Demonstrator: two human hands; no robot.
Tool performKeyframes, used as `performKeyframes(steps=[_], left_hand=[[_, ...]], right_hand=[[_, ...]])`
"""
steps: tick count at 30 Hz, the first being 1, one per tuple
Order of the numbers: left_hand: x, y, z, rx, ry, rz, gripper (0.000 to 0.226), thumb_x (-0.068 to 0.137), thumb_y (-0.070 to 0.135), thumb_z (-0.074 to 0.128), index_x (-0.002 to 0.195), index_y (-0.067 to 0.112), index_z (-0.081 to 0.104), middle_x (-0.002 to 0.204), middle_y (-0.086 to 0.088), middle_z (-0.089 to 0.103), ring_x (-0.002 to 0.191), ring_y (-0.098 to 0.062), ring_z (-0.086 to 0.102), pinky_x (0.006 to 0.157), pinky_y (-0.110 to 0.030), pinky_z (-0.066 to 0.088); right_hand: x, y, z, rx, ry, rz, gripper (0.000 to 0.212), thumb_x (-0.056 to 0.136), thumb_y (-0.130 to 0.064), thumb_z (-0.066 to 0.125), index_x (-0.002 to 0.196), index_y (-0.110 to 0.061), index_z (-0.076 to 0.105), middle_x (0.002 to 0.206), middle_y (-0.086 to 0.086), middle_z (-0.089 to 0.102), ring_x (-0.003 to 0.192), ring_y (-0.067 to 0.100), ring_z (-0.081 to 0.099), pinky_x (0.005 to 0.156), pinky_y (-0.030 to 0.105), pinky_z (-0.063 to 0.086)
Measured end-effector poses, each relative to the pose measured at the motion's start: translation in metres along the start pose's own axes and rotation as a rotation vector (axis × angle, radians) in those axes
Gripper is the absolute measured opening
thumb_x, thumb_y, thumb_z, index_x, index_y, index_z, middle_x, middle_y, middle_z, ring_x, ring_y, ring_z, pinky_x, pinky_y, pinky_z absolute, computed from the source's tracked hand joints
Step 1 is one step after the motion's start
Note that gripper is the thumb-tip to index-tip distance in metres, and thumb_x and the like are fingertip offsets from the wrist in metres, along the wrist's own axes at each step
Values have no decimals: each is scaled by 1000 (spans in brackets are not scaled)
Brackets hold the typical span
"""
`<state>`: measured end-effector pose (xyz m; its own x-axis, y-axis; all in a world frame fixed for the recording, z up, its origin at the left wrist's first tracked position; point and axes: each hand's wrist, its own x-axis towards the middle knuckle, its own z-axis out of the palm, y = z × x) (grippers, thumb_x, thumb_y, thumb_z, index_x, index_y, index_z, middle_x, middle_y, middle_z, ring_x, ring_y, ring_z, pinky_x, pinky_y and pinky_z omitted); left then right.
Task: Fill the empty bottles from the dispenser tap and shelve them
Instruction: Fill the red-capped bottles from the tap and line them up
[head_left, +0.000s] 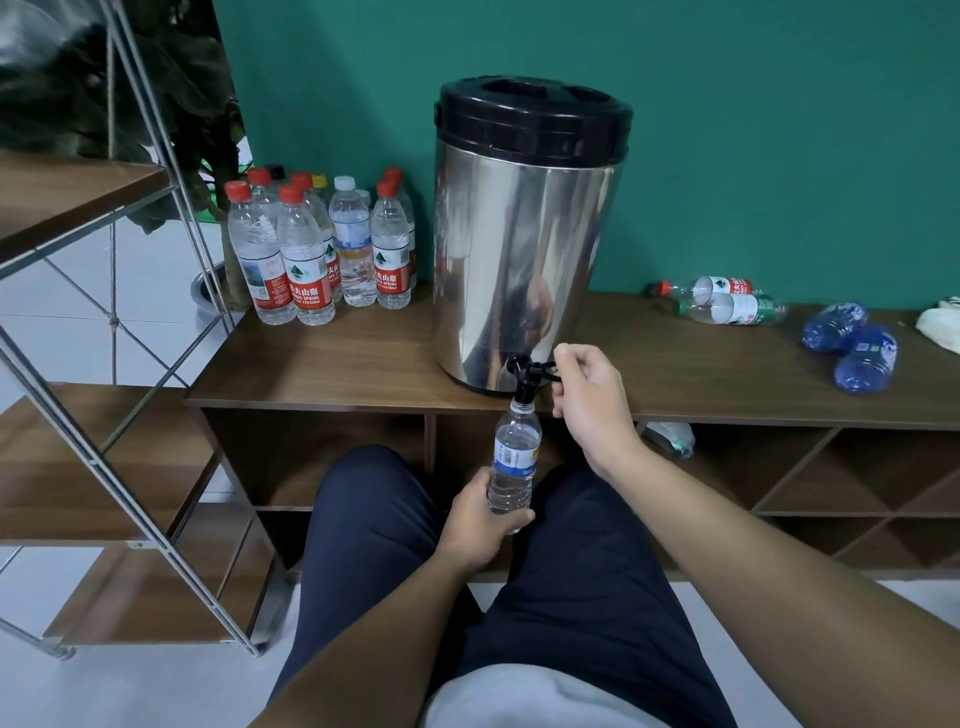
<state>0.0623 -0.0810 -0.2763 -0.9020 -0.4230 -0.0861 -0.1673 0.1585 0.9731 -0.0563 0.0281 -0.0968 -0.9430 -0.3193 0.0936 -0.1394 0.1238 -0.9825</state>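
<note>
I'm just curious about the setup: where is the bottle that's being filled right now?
In the head view, the bottle sits at centre, held upright by the left hand directly under the black tap of the steel dispenser, while the right hand works the tap.

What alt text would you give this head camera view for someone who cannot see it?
A person's left hand holds a clear plastic bottle under the black tap of a steel drum dispenser while the right hand pinches the tap lever. Capped bottles stand left of it on the wooden shelf top; empty bottles lie right.

Both hands curled, left (475, 525) lower, right (589, 389) higher.
</note>
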Motion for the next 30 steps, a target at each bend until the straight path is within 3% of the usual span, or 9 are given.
performKeyframes(steps=[6, 10, 13, 25, 30], left_hand=[[1, 1, -1, 19, 16, 4, 53, 86, 20, 97, 128, 31, 67, 111, 10, 81, 99, -3, 78, 92, -30, 66], [2, 0, 0, 3, 20, 0, 52, 87, 19, 97, 127, 30, 67, 112, 9, 81, 99, -3, 77, 91, -28, 65], [2, 0, 0, -1, 16, -2, 50, 87, 18, 96, 126, 31, 67, 111, 9, 81, 99, -4, 78, 90, -29, 66], [0, 3, -1, 2, 18, 9, 50, 88, 17, 95, 127, 29, 67, 110, 7, 81, 97, -5, 78, 88, -29, 66], [-1, 7, -1, -6, 21, 5, 46, 90, 13, 94, 125, 25, 66, 107, 4, 80, 93, -8, 77, 78, -18, 61]], right_hand=[[4, -2, 9, -79, -26, 52, 24, 101, -48, 57, 98, -35, 77, 74, -20, 64, 85, 15, 57, 85, 43, 47], [1, -4, 9, -46, -49, 66, 25, 109, -35, 57, 93, -30, 76, 61, -20, 59, 63, 10, 50, 70, 40, 44], [1, -7, 7, -19, -64, 71, 26, 112, -28, 56, 96, -22, 75, 59, -18, 57, 59, 10, 45, 61, 36, 40], [-2, -9, 9, 76, -84, 101, 24, 113, -20, 53, 101, -13, 72, 56, -12, 47, 55, 12, 36, 55, 34, 32], [0, -9, 8, 110, -108, 112, 23, 113, -18, 54, 99, -12, 71, 58, -10, 43, 54, 11, 33, 53, 31, 29]])
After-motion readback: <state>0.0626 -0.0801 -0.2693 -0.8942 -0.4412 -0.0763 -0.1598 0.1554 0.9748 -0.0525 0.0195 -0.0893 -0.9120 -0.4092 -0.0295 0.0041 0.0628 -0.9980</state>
